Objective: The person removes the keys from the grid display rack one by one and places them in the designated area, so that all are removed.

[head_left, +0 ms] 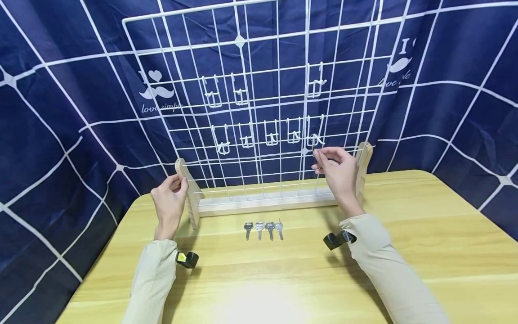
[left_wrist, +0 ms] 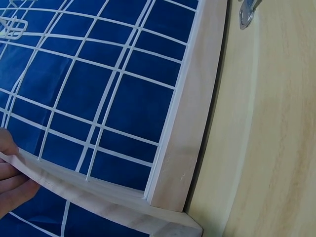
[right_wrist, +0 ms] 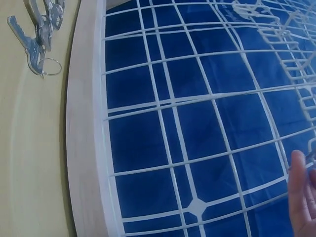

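Note:
At the left end of a white wire grid rack (head_left: 279, 168), my left hand (head_left: 170, 198) grips the upper part of the wooden side post (head_left: 187, 182). The left wrist view shows its thumb and fingers (left_wrist: 15, 190) on either side of that post. My right hand (head_left: 340, 173) is raised at the right of the grid, with thumb and index finger pinching a small key (head_left: 313, 150), mostly hidden by the fingertips. The key's ring overlaps the rightmost lower hook (head_left: 319, 140). Several silver keys (head_left: 259, 229) lie in a row on the table before the rack.
Several white wire hooks (head_left: 271, 138) hang in a lower row, with others (head_left: 212, 96) higher up. A wooden base bar (head_left: 267, 204) runs along the rack's foot on the wood-grain table (head_left: 243, 270). Behind hangs a dark blue curtain (head_left: 73, 148) with white lines.

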Demonstrator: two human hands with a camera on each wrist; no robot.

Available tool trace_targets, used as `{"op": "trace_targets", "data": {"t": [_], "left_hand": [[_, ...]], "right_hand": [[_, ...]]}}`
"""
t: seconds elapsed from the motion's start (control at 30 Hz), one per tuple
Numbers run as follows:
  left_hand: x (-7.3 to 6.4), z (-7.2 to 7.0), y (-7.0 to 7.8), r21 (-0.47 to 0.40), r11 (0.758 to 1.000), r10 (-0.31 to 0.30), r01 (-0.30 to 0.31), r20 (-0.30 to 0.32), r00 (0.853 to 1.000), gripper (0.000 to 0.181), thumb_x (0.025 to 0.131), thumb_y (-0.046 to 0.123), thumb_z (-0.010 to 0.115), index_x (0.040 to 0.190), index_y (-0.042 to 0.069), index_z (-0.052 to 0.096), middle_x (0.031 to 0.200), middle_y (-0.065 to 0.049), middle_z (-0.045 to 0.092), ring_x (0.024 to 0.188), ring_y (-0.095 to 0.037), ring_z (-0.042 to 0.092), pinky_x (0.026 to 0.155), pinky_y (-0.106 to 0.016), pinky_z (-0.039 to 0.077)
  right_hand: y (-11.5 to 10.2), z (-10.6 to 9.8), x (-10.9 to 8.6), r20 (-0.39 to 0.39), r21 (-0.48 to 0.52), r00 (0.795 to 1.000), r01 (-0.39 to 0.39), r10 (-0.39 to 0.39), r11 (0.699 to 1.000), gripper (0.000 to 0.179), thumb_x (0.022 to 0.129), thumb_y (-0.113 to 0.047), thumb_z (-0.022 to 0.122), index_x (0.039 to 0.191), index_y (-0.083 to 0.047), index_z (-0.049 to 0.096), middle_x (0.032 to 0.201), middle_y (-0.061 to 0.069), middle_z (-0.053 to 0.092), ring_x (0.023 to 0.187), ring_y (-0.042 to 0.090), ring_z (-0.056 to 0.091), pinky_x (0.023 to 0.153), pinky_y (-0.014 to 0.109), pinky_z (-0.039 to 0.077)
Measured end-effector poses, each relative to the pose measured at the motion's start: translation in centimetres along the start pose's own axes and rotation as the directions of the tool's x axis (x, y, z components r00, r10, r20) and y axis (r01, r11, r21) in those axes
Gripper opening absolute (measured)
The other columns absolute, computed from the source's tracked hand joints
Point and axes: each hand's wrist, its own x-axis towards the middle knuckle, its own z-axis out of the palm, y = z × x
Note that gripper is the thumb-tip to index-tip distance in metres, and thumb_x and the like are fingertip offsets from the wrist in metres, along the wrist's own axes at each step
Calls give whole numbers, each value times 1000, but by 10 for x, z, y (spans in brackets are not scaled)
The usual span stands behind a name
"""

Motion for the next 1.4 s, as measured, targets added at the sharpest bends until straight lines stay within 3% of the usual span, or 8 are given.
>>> {"op": "trace_targets", "data": {"t": [0.33, 0.63, 0.9, 1.13, 1.4], "left_hand": [[3, -3, 1, -3, 999, 40, -40, 11, 999, 17, 93, -10, 70, 104, -22, 73, 90, -36, 74, 81, -53, 77, 72, 3, 39], [1, -3, -3, 15, 998, 55, -56, 26, 998, 15, 93, -10, 68, 100, -22, 74, 87, -35, 74, 78, -54, 76, 72, 3, 38], [1, -3, -1, 27, 999, 44, -45, 31, 999, 16, 93, -10, 68, 100, -22, 74, 88, -36, 74, 78, -53, 77, 71, 3, 38], [-1, -3, -1, 35, 999, 19, -20, 37, 999, 16, 93, -10, 67, 101, -22, 74, 89, -35, 74, 80, -54, 76, 72, 2, 38], [-1, -2, 0, 30, 1000, 0, -1, 40, 999, 16, 93, -10, 67, 100, -23, 73, 89, -36, 74, 80, -54, 77, 72, 3, 38]], "right_hand": [[-4, 1, 7, 13, 72, 1000, -4, 3, 997, 4, 99, 13, 70, 101, 12, 67, 79, -12, 77, 59, 4, 73, 60, 18, 58], [-9, 3, 8, 34, 110, 999, -35, 32, 993, 22, 95, 14, 74, 93, -5, 63, 78, -11, 76, 55, 3, 69, 53, 16, 52], [-14, 2, 9, 88, 122, 993, -85, 75, 989, 24, 99, 14, 70, 104, -5, 56, 85, -12, 77, 56, 3, 69, 53, 16, 52], [-15, 0, 9, 77, 167, 994, -90, 78, 982, 20, 98, 19, 66, 106, 2, 61, 81, -9, 77, 54, 3, 66, 54, 16, 53], [-19, -2, 10, 127, 183, 991, -58, 35, 981, 27, 101, 19, 60, 98, -5, 72, 81, -6, 77, 56, 3, 67, 56, 16, 55]]}}
